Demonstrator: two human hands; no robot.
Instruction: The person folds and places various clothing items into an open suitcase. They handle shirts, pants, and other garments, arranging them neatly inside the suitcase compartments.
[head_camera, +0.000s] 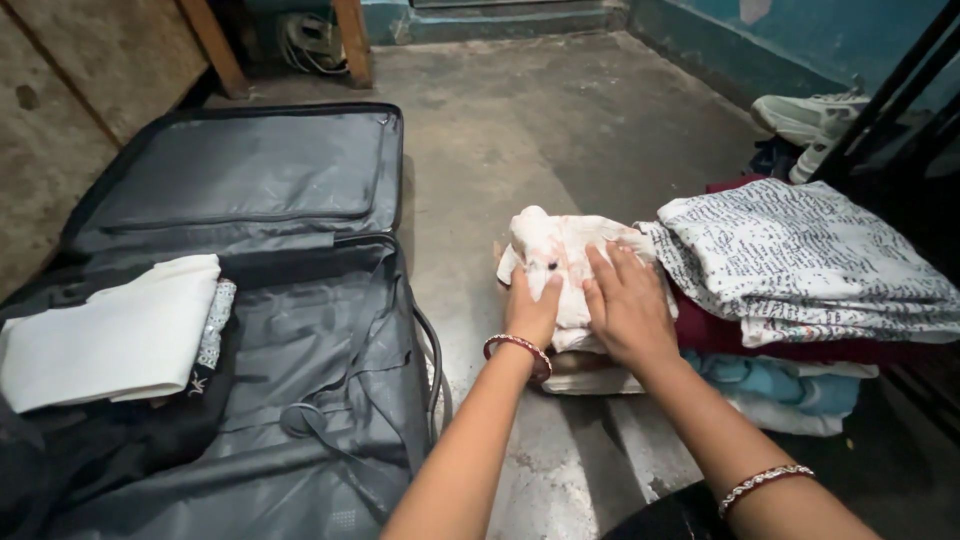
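My left hand (533, 305) and my right hand (626, 305) both press flat on a folded white garment with faint pink print (555, 250), which lies on the concrete floor. The fingers of both hands lie spread on the cloth, not closed around it. Under the garment sits a thin pale folded piece (590, 380). To the left lies an open grey suitcase (300, 400) with a folded white cloth (110, 335) in its left part.
A stack of folded clothes (800, 260), white printed on top with maroon and light blue below, sits right of my hands. Pale sneakers (810, 115) stand at the far right by a black metal frame (900, 90). Wooden legs (350, 40) stand behind the suitcase.
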